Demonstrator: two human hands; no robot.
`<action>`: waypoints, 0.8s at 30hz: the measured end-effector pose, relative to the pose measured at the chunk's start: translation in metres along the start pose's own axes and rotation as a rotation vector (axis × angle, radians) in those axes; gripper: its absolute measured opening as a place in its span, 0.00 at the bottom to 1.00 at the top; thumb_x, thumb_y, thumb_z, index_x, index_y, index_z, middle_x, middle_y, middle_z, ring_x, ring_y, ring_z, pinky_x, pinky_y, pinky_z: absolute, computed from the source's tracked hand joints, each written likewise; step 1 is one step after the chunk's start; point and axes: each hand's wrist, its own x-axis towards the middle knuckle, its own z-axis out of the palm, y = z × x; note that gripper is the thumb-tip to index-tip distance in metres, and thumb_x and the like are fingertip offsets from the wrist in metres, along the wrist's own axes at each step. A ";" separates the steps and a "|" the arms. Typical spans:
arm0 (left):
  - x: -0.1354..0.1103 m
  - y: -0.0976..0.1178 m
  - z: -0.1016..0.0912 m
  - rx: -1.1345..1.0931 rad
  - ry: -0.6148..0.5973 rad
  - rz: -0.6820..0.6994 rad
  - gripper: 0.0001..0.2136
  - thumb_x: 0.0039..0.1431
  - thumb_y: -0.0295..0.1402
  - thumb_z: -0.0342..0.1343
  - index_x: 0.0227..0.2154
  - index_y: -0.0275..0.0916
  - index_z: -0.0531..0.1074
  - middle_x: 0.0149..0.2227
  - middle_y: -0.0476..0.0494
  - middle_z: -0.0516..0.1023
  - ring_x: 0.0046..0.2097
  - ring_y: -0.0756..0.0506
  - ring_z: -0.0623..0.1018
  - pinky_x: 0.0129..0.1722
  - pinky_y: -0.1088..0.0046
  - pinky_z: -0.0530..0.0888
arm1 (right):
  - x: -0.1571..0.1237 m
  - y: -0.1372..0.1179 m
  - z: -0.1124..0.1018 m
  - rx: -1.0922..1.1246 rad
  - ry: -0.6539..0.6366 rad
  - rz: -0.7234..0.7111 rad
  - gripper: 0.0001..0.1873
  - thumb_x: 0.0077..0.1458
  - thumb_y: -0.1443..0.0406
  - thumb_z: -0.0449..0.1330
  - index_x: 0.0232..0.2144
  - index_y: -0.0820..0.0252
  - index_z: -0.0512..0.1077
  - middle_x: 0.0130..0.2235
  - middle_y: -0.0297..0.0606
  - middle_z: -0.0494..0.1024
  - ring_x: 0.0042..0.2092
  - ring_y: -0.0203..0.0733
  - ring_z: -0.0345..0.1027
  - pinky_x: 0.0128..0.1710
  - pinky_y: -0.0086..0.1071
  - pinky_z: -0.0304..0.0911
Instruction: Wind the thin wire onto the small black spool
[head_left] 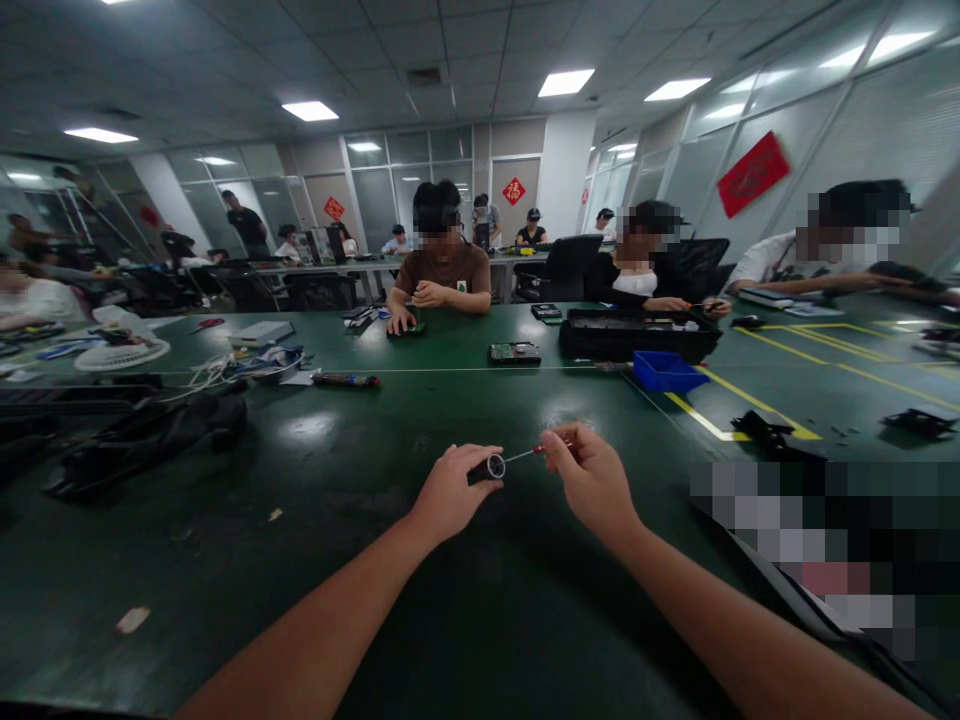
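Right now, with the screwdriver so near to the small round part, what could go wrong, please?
The screwdriver in the right hand points toward the round part; a slip might poke the left hand, which is close to the tip. Only the left hand's grip steadies the part, so a hard push could knock it onto the table.

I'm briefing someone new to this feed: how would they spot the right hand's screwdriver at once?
Start from the green table filling the lower picture. Above it, near the centre, the right hand holds the screwdriver. Its thin, bright shaft and red handle end set it apart from the dark, pale-rimmed cylindrical part in the left hand.
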 end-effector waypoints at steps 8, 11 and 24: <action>0.000 0.001 -0.001 0.002 -0.009 -0.003 0.20 0.55 0.27 0.65 0.51 0.45 0.75 0.50 0.45 0.78 0.52 0.41 0.75 0.62 0.55 0.64 | -0.003 -0.003 0.002 -0.036 -0.023 -0.012 0.18 0.65 0.53 0.50 0.31 0.57 0.70 0.24 0.33 0.71 0.26 0.39 0.66 0.28 0.33 0.59; 0.000 0.003 -0.001 0.001 -0.004 -0.016 0.20 0.55 0.27 0.65 0.51 0.44 0.76 0.50 0.44 0.78 0.53 0.41 0.75 0.62 0.55 0.63 | -0.003 -0.003 0.002 -0.052 -0.012 -0.007 0.18 0.66 0.53 0.48 0.35 0.57 0.71 0.24 0.32 0.71 0.26 0.40 0.65 0.27 0.34 0.58; 0.001 0.000 -0.002 0.001 0.009 -0.023 0.19 0.55 0.27 0.63 0.51 0.45 0.75 0.51 0.43 0.78 0.54 0.40 0.75 0.63 0.52 0.63 | -0.002 0.002 0.005 -0.030 -0.045 0.020 0.17 0.65 0.52 0.50 0.38 0.55 0.72 0.30 0.36 0.76 0.28 0.43 0.67 0.28 0.35 0.59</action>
